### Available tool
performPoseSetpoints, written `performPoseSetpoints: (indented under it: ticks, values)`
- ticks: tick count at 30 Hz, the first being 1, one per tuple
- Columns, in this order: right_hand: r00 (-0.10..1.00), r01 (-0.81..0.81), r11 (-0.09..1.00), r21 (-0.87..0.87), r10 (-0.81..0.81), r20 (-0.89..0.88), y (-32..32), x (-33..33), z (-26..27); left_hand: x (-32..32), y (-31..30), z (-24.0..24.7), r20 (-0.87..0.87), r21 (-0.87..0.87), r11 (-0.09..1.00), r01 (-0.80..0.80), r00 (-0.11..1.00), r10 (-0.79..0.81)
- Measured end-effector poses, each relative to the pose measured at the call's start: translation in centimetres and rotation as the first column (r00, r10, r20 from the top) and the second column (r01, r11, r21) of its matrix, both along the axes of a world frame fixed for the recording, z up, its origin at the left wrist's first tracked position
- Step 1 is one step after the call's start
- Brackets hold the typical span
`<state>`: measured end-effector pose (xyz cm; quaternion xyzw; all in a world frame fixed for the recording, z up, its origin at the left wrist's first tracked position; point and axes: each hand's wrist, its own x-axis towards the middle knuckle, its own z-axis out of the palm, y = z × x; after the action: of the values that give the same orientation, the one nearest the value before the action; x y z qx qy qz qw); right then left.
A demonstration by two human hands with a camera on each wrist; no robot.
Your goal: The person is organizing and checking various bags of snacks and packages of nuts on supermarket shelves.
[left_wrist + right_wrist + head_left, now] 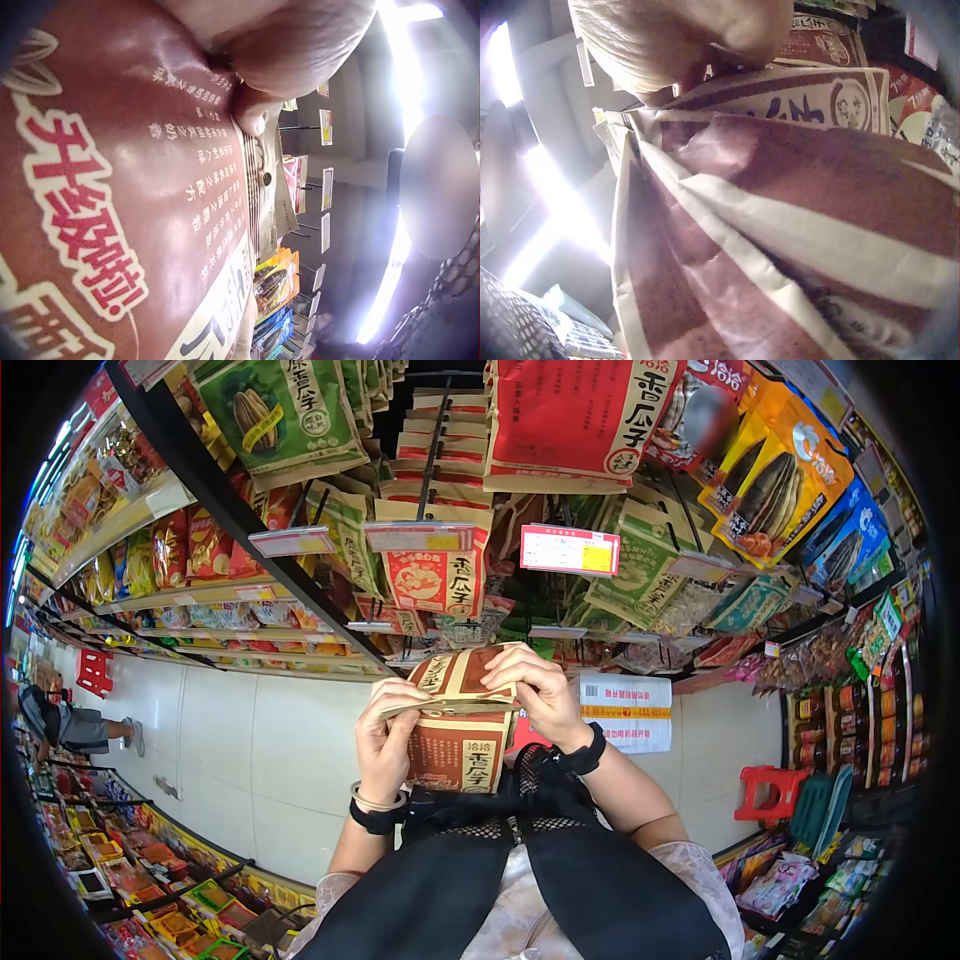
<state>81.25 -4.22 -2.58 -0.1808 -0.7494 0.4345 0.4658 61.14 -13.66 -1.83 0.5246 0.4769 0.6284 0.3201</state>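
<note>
Several brown and cream bags of sunflower seeds are held together in front of the chest, with one bag (455, 758) hanging lowest and another bag (462, 672) tilted above it. My left hand (388, 732) grips their left side, thumb on the near face. At the right edge, my right hand (540, 695) has its fingers bent over the upper bag. The left wrist view shows a brown bag face (150, 142) with red lettering below the left hand (292, 52). Creased, striped bag sides (727, 217) fill the right wrist view beneath the right hand (690, 37).
Ahead hang red packets (570, 425), green packets (285, 415) and orange packets (765, 470), with price tags (570, 550) sticking out. A white carton (625, 712) stands on the tiled floor near a red stool (770, 793). Another person's legs (85, 733) show at far left.
</note>
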Motion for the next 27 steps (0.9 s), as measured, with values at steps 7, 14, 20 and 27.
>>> performPoseSetpoints:
  ticks: [7,14,20,27]
  values:
    - [0.988,0.136,0.972,-0.194,-0.148,-0.05,-1.2,-0.3,0.2,0.9,-0.1,0.2,-0.02,-0.043,0.997,-0.06,0.998,0.059]
    - [0.969,0.233,0.963,-0.134,-0.241,-0.048,-2.1,0.4,0.7,1.7,0.0,0.9,-0.088,-0.008,0.998,-0.059,0.994,0.058]
    - [0.964,0.258,0.962,-0.094,-0.263,-0.047,-2.6,1.0,1.4,1.8,0.2,0.9,-0.019,-0.021,0.999,-0.032,0.999,0.032]
    - [0.995,0.057,0.996,-0.073,-0.063,-0.076,-1.4,1.5,2.1,1.6,-0.2,0.8,-0.083,-0.031,0.998,-0.052,0.995,0.049]
